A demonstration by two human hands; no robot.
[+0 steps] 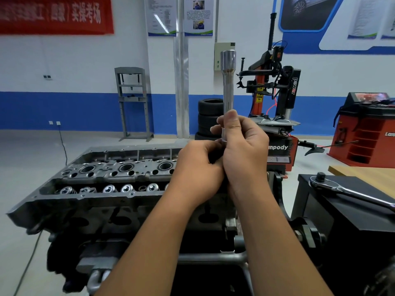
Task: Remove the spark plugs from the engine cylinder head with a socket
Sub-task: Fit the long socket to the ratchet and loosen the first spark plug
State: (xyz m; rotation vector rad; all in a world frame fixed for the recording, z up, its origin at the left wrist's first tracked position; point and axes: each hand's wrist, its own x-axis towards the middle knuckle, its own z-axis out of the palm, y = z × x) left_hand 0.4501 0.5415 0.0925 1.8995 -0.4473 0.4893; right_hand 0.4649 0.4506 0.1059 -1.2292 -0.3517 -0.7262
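Two bare forearms reach forward above the grey cast-metal engine cylinder head (102, 180), hands meeting at chest height. The right hand (241, 150) curls its fingers around the lower end of a long polished steel socket (228, 82), held upright; the left hand (196, 167) pinches at its base. A chrome ratchet wrench (342, 191) lies on a black box (350, 212) at right.

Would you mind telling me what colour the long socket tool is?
Shiny silver metal; the long socket tool shows best in the head view.
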